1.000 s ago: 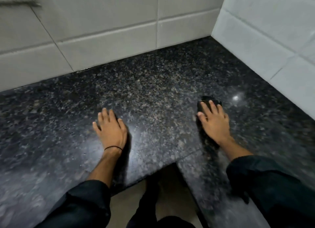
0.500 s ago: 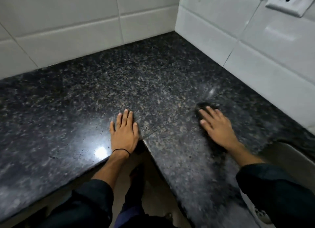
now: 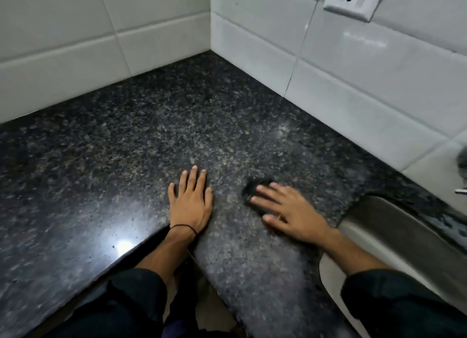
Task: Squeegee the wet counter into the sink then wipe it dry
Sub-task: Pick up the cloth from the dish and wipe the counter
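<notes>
The dark speckled granite counter (image 3: 131,140) forms an L-shaped corner against white tiled walls. My left hand (image 3: 190,203) lies flat on it, fingers spread, at the inner corner of the counter's edge, holding nothing. My right hand (image 3: 290,211) presses flat on a small dark object (image 3: 252,188), a cloth or pad, which shows only past my fingertips; the rest is hidden under my palm. The steel sink (image 3: 394,231) begins just right of my right wrist.
White wall tiles (image 3: 353,90) rise behind and to the right of the counter. A white wall socket (image 3: 353,1) sits at the top right. A tap part (image 3: 461,188) shows at the right edge. Floor and my legs lie below the counter's inner corner.
The view has swung to the right, bringing the sink and socket into sight. My right hand has slid the dark object nearer to me and toward the sink side. My left hand stays flat.
</notes>
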